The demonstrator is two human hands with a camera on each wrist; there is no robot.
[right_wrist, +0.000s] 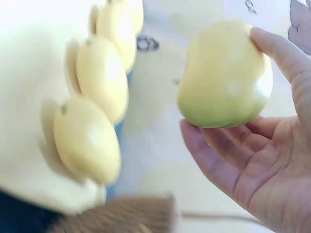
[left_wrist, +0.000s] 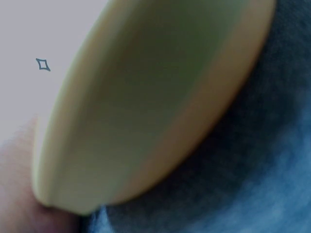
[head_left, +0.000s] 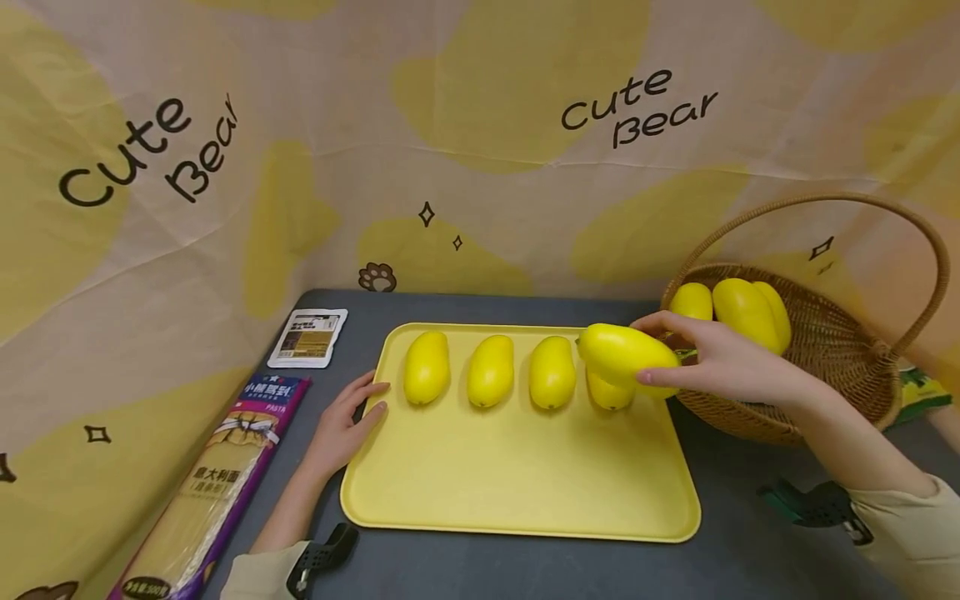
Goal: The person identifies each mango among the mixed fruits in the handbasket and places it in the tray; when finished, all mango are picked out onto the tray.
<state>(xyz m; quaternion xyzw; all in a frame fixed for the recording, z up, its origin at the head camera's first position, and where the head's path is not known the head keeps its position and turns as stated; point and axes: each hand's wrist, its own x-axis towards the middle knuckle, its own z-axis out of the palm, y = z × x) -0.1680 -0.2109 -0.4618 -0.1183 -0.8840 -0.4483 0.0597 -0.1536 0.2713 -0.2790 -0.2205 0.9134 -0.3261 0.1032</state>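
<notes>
My right hand (head_left: 708,354) grips a yellow mango (head_left: 618,350) over the right end of a yellow tray (head_left: 517,492). In the right wrist view this mango (right_wrist: 226,73) lies between thumb and fingers, with a greenish tint low on its skin. Across the tray's far half stand several mangoes in a row, among them a left one (head_left: 426,368) and a middle one (head_left: 491,372); the rightmost (head_left: 609,392) is partly hidden behind the held mango. My left hand (head_left: 341,425) rests on the tray's left rim, its thumb and a fingertip touching it. The left wrist view is blurred.
A wicker basket (head_left: 847,358) with a tall handle holds more yellow fruit (head_left: 750,312) at the right. A green-yellow package (head_left: 918,393) shows behind it. Left of the tray lie a pasta pack (head_left: 213,475) and a white pouch (head_left: 307,337). Printed cloth (head_left: 510,183) hangs behind the table.
</notes>
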